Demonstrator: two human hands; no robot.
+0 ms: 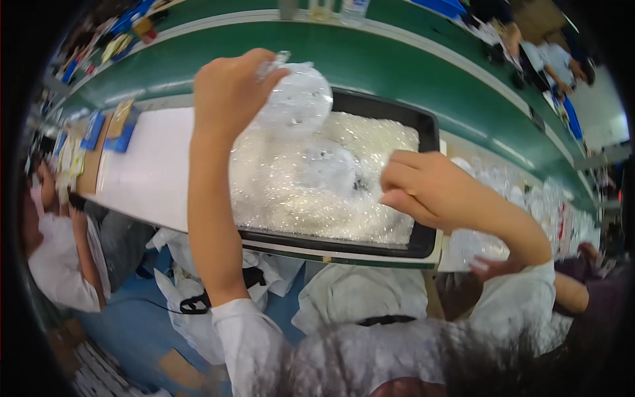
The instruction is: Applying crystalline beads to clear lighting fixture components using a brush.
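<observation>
My left hand is raised over the far side of the black tray. Its fingers pinch the edge of a round white disc in clear plastic wrap, which hangs tilted to the right of the hand. Shiny clear bubble wrap fills the tray. Another round white wrapped piece lies in a hollow at the middle of the bubble wrap. Above the tray's right part, my right hand has its fingers curled together; whatever they hold, if anything, is hidden.
Left of the tray lies a white board, with blue boxes beyond it. Many clear plastic pieces crowd the bench on the right. A green partition runs along the back. People sit close on both sides.
</observation>
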